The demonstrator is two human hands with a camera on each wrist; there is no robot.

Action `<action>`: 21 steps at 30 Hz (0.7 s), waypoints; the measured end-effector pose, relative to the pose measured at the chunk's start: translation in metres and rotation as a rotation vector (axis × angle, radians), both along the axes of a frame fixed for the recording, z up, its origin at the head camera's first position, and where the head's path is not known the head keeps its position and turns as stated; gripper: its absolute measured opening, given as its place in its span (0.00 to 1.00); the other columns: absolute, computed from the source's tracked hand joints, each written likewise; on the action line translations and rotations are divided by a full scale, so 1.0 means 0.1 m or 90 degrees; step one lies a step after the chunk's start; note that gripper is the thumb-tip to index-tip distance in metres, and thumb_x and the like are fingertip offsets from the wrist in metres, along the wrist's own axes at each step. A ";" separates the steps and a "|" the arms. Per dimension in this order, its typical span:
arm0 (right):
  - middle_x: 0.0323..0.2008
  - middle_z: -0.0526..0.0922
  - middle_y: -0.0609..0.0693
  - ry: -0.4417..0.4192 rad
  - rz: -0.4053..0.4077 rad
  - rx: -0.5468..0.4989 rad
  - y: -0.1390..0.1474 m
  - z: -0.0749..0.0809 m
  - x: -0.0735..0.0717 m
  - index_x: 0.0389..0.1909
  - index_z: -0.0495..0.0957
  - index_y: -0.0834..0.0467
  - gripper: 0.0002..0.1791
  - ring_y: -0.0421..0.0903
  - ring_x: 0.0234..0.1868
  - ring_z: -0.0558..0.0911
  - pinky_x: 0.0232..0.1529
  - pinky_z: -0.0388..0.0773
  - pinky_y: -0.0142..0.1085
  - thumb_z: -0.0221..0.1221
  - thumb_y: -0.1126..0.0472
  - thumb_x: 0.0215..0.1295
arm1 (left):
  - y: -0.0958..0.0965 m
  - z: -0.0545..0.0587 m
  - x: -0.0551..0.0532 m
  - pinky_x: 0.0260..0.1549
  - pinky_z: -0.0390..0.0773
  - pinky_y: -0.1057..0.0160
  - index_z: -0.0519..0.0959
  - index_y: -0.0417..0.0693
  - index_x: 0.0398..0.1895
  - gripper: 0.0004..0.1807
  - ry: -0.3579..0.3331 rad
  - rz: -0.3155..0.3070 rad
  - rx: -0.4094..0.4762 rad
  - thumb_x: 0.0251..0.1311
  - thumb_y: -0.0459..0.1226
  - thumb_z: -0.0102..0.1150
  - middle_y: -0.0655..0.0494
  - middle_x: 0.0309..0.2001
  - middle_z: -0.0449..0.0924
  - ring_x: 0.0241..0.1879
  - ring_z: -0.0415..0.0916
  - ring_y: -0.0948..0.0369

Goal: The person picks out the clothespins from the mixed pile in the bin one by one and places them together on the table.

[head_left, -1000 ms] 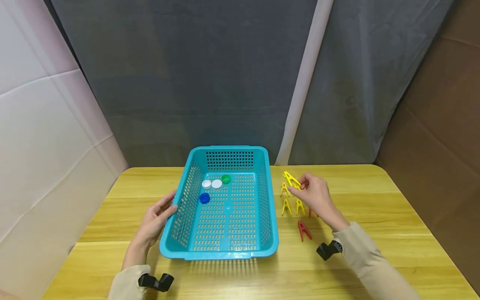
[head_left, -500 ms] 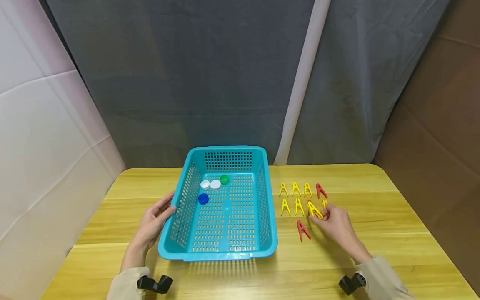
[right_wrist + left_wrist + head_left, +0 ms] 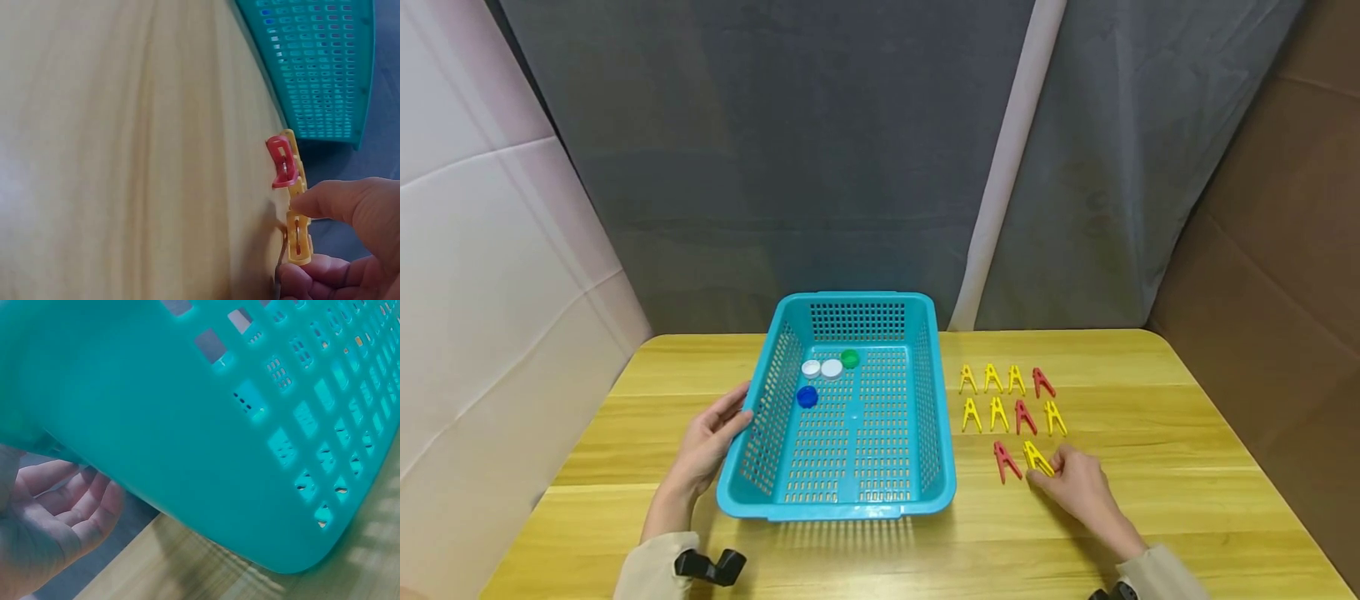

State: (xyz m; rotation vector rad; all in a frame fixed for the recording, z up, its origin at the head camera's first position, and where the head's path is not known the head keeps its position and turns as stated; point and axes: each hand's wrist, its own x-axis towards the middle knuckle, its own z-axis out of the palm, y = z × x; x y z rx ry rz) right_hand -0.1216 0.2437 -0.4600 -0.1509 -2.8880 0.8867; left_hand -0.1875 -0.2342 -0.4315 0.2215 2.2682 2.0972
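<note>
My left hand holds the left rim of a turquoise plastic basket; in the left wrist view its curled fingers reach under the edge. With thumb and fingers my right hand pinches a yellow clothespin at the table surface, just right of a red clothespin. Behind it lie two rows of clothespins, mostly yellow, with a red one in the nearer row and another red one ending the far row. The right wrist view shows the pinched yellow clothespin side-on.
Inside the basket lie a blue cap, two white caps and a green cap. The wooden table extends right of the clothespins. A grey cloth hangs behind the table, a brown panel at the right.
My right hand has moved from the far row toward the near edge, placing yellow clothespins in the rows; it now pinches one beside the near red clothespin. My left hand stays on the basket.
</note>
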 end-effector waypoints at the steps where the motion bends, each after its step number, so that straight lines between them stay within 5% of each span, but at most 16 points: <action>1: 0.14 0.63 0.46 -0.007 -0.001 0.006 0.00 -0.01 0.00 0.18 0.65 0.58 0.20 0.41 0.17 0.63 0.17 0.59 0.31 0.69 0.58 0.47 | 0.00 0.00 0.00 0.40 0.78 0.70 0.55 0.31 0.69 0.31 0.001 -0.001 0.000 0.67 0.35 0.51 0.64 0.51 0.71 0.46 0.74 0.72; 9: 0.14 0.63 0.46 -0.035 0.002 0.036 0.02 -0.01 -0.02 0.17 0.64 0.58 0.19 0.42 0.16 0.62 0.18 0.59 0.33 0.67 0.57 0.47 | 0.02 0.01 -0.01 0.41 0.78 0.70 0.54 0.31 0.69 0.32 -0.005 -0.001 -0.008 0.67 0.36 0.52 0.66 0.50 0.71 0.46 0.74 0.74; 17: 0.14 0.65 0.47 -0.066 0.026 0.047 0.04 0.07 -0.06 0.18 0.66 0.59 0.22 0.41 0.17 0.62 0.19 0.60 0.33 0.68 0.51 0.51 | 0.03 0.06 0.00 0.41 0.77 0.72 0.55 0.34 0.70 0.31 -0.011 0.004 -0.064 0.69 0.38 0.49 0.35 0.62 0.63 0.45 0.72 0.76; 21: 0.14 0.69 0.48 -0.023 0.043 0.042 -0.02 0.31 -0.13 0.26 0.72 0.64 0.18 0.40 0.15 0.65 0.16 0.62 0.32 0.65 0.53 0.57 | -0.01 0.21 0.04 0.43 0.75 0.73 0.55 0.32 0.69 0.30 0.005 0.002 -0.154 0.71 0.42 0.44 0.33 0.64 0.60 0.48 0.71 0.73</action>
